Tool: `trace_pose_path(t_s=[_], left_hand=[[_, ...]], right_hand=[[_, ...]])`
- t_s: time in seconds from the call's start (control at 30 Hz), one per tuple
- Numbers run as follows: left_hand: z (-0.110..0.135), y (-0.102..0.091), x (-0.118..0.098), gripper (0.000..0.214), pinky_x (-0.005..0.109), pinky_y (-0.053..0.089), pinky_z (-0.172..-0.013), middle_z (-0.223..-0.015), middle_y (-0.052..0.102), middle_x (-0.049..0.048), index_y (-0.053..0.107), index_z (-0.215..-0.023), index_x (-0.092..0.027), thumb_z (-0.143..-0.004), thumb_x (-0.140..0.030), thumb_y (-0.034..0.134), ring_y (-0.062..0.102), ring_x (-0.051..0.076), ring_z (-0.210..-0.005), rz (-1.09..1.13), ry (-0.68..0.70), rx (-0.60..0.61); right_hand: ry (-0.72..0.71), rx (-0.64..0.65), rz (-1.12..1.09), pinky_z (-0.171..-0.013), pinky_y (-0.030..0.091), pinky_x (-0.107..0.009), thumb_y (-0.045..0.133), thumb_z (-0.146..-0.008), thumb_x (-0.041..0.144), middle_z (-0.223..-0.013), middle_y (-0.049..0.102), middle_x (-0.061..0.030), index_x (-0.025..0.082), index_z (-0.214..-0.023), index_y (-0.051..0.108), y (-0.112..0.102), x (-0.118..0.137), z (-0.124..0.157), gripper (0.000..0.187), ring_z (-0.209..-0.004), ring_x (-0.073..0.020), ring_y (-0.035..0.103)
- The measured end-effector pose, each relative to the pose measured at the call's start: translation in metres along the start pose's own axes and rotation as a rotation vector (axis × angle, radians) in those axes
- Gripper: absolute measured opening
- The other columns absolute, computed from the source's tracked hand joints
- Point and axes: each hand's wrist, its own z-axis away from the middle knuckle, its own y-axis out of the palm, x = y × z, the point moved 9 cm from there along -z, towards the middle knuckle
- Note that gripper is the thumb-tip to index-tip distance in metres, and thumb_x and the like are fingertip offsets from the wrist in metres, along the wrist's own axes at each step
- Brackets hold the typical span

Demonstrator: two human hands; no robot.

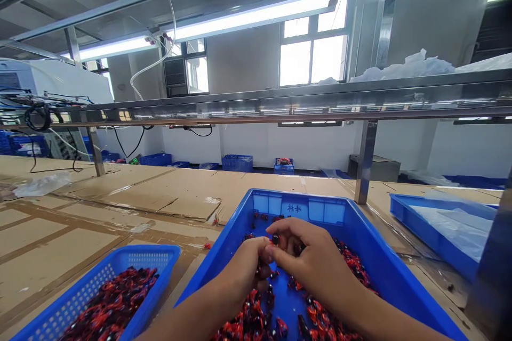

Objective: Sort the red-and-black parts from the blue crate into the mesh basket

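Both of my hands meet over a deep blue plastic tray (pixel 326 212) that has small glossy red-and-black pieces (pixel 320 317) strewn along its floor. My right hand (pixel 314 256) is closed, its thumb and index finger pinching a small dark, round-ended piece (pixel 276 238) with some red on it. Fingertips of my left hand (pixel 245 265) press together right against the right thumb, at the same piece. Whether a separate piece is in the left fingers is hidden. Left of the tray, a blue perforated basket (pixel 160 256) holds a heap of similar red-and-black pieces (pixel 116 298).
Taped cardboard (pixel 64 256) covers the table. Another blue tray (pixel 424 240) with white plastic sheeting stands at right. A metal post (pixel 366 162) rises behind the large tray, carrying a shelf (pixel 256 106) across the view. Crumpled clear plastic (pixel 44 185) lies far left.
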Motion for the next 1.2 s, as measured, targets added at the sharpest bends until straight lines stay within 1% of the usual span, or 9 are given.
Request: trace_pose_path(t_s=[0.17,0.4,0.53,0.63,0.73,0.9,1.03,1.13,1.2], left_hand=[[-0.005,0.004,0.0,0.022,0.021,0.024,-0.048,-0.054,0.036,-0.0059,0.048,-0.067,-0.018,-0.045,-0.013,0.046,0.028,0.007,-0.049,0.001,0.092,0.026],[0.004,0.02,-0.003,0.018,0.027,0.043,-0.059,-0.067,0.05,-0.0007,0.053,-0.077,-0.017,-0.062,-0.022,0.06,0.05,0.012,-0.061,-0.013,0.075,0.188],[0.009,0.026,-0.004,0.019,0.022,0.027,-0.041,-0.058,0.045,-0.0032,0.049,-0.075,-0.019,-0.077,-0.038,0.047,0.034,0.008,-0.041,-0.208,0.084,0.231],[0.007,0.024,-0.003,0.02,0.021,0.013,-0.039,-0.052,0.032,-0.0072,0.039,-0.067,-0.022,-0.077,-0.038,0.043,0.018,0.005,-0.039,-0.291,0.106,0.218],[0.003,0.019,0.0,0.018,0.022,0.012,-0.04,-0.051,0.028,-0.0079,0.037,-0.067,-0.022,-0.076,-0.036,0.042,0.018,0.007,-0.041,-0.279,0.098,0.177],[0.005,0.013,-0.001,0.012,0.023,0.019,-0.043,-0.055,0.041,-0.005,0.043,-0.072,-0.021,-0.08,-0.027,0.036,0.028,0.008,-0.044,-0.37,0.109,0.102],[0.006,0.016,-0.003,0.013,0.023,0.021,-0.043,-0.053,0.037,-0.0078,0.049,-0.086,-0.021,-0.077,-0.017,0.042,0.027,0.009,-0.043,-0.41,0.14,0.086],[0.011,0.022,-0.014,0.02,0.023,0.026,-0.048,-0.06,0.044,-0.0057,0.055,-0.101,-0.019,-0.087,-0.027,0.044,0.034,0.01,-0.05,-0.473,0.252,0.111],[0.017,0.027,-0.023,0.026,0.022,0.027,-0.051,-0.064,0.046,-0.0046,0.058,-0.103,-0.018,-0.091,-0.037,0.045,0.036,0.011,-0.055,-0.501,0.33,0.13]], right_hand=[[-0.002,0.046,-0.027,-0.057,0.041,-0.024,0.066,-0.077,0.013,-0.073,0.063,0.0035,0.026,-0.092,0.069,0.008,-0.002,0.001,0.02,-0.062,-0.0128,0.054],[0.032,0.07,-0.065,-0.059,0.041,-0.025,0.067,-0.081,0.019,-0.072,0.059,0.0039,0.029,-0.096,0.07,0.008,-0.01,-0.001,0.019,-0.064,-0.0131,0.052],[0.019,0.064,-0.044,-0.061,0.042,-0.027,0.069,-0.08,0.019,-0.069,0.056,0.0036,0.029,-0.097,0.072,0.006,-0.009,-0.002,0.02,-0.063,-0.0138,0.052],[0.012,0.059,-0.047,-0.062,0.043,-0.028,0.069,-0.08,0.019,-0.068,0.055,0.0033,0.029,-0.097,0.073,0.005,-0.008,-0.002,0.02,-0.063,-0.0143,0.052],[0.009,0.063,-0.063,-0.062,0.043,-0.028,0.07,-0.08,0.019,-0.067,0.054,0.0035,0.03,-0.098,0.073,0.006,-0.009,-0.001,0.022,-0.063,-0.0144,0.052],[0.008,0.058,-0.093,-0.062,0.041,-0.027,0.064,-0.083,0.019,-0.068,0.052,0.0032,0.029,-0.101,0.072,0.006,-0.008,-0.001,0.022,-0.063,-0.0136,0.049],[0.228,0.052,-0.377,-0.047,0.033,-0.023,0.062,-0.083,0.034,-0.058,0.041,0.0058,0.022,-0.087,0.066,0.008,-0.027,-0.002,0.013,-0.051,-0.0109,0.037],[0.518,0.057,-0.809,-0.035,0.016,-0.019,0.054,-0.084,0.042,-0.06,0.037,0.0069,0.02,-0.072,0.051,0.018,-0.055,0.001,0.025,-0.042,-0.0067,0.022],[0.594,0.074,-0.931,-0.033,0.013,-0.017,0.056,-0.082,0.041,-0.065,0.043,0.0056,0.02,-0.071,0.047,0.022,-0.065,0.0,0.025,-0.041,-0.0045,0.023]])
